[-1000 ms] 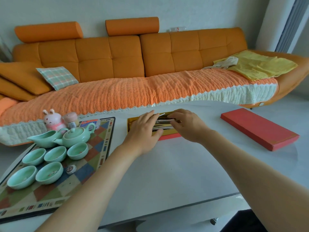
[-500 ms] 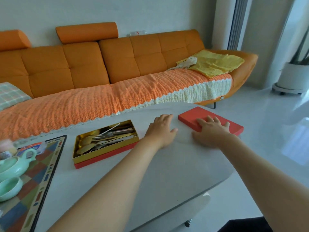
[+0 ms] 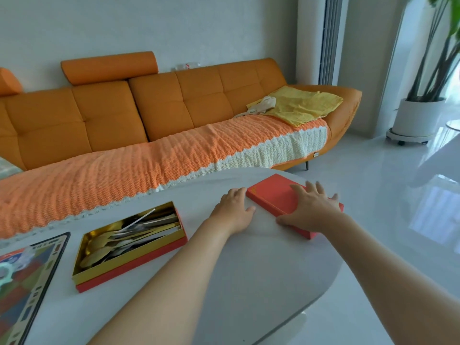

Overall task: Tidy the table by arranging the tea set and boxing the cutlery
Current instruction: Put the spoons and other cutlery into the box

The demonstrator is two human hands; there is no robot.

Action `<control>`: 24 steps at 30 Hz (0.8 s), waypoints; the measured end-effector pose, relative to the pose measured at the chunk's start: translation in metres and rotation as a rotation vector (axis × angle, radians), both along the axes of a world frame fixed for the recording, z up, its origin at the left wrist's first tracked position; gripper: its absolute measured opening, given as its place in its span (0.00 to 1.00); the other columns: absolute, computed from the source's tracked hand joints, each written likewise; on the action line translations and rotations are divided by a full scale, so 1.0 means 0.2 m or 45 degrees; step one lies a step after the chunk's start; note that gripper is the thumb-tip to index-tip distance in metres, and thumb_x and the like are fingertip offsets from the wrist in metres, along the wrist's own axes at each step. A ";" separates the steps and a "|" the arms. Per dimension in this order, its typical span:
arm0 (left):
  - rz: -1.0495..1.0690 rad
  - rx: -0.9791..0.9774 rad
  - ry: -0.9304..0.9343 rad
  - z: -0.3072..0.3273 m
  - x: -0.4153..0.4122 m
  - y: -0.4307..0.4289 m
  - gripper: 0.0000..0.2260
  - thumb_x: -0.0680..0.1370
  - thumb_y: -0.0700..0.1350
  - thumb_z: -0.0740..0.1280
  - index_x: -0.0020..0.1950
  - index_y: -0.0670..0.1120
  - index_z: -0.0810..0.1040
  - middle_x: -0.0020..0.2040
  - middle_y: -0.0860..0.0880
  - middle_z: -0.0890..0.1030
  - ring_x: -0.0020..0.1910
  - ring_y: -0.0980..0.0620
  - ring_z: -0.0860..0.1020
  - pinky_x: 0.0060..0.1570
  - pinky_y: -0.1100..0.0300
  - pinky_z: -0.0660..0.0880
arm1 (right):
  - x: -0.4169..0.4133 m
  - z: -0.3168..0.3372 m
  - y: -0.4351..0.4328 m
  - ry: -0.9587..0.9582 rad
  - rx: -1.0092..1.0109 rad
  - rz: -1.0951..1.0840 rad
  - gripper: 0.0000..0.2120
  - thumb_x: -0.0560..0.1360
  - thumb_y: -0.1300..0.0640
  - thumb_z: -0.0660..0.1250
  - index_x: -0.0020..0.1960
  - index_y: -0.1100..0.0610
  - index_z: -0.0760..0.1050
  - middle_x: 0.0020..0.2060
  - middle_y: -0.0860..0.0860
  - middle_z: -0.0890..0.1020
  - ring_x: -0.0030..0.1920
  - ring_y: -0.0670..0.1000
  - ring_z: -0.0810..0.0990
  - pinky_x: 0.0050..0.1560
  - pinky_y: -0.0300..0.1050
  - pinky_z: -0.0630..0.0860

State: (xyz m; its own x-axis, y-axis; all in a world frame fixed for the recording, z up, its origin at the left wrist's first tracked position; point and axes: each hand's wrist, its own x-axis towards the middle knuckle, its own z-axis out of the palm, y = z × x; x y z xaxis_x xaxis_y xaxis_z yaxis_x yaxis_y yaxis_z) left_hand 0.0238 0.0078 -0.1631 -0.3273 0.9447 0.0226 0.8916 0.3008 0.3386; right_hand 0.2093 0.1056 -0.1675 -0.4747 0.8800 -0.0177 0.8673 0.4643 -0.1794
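Nearest the camera, both bare forearms stretch out over the pale grey oval table (image 3: 261,282). At about 9 o'clock there's the chequered, dark-rimmed tea mat (image 3: 29,282), with only a blurry mint-green bit of the tea set (image 3: 5,272) showing at the frame edge.

At 10 o'clock sits the open red cardboard box with the gold lining (image 3: 134,263). The gold and silver cutlery (image 3: 129,232) is piled inside, so that part looks done.

A second ago both hands were in that box fiddling with the spoons. Now they've swung over to 1 o'clock, to the flat red rectangular lid (image 3: 273,195).

The right hand (image 3: 311,207) is spread flat on top of the lid, thumb down along its near edge. The left hand (image 3: 234,210) rests on the table with relaxed fingers right at the lid's left end. I can't tell if it's actually touching. Neither hand has the lid off the table yet.

My guess is the next step is lifting the lid and capping the box.

Behind the table is the orange sofa (image 3: 174,108), with a yellow cloth (image 3: 303,105) at 1 o'clock.
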 end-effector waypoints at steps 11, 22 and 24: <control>-0.212 0.137 0.323 0.05 -0.12 -0.11 0.45 0.71 0.59 0.72 0.80 0.53 0.49 0.80 0.49 0.49 0.77 0.47 0.50 0.72 0.46 0.57 | -0.13 0.06 -0.11 0.183 0.097 0.289 0.48 0.56 0.27 0.67 0.72 0.37 0.58 0.67 0.50 0.66 0.67 0.55 0.64 0.68 0.57 0.59; 0.168 -0.147 0.097 0.31 -0.54 -0.85 0.57 0.61 0.59 0.80 0.78 0.64 0.44 0.80 0.52 0.39 0.79 0.48 0.44 0.73 0.44 0.57 | -0.55 0.28 -0.56 0.247 0.055 0.911 0.41 0.58 0.33 0.72 0.67 0.31 0.61 0.69 0.42 0.65 0.70 0.50 0.62 0.73 0.64 0.48; 0.243 -0.147 0.066 0.31 -0.62 -0.99 0.57 0.60 0.60 0.80 0.78 0.65 0.45 0.80 0.51 0.46 0.78 0.49 0.46 0.72 0.44 0.58 | -0.66 0.29 -0.65 0.240 0.065 0.993 0.40 0.58 0.33 0.72 0.67 0.30 0.61 0.68 0.41 0.65 0.70 0.49 0.61 0.73 0.65 0.49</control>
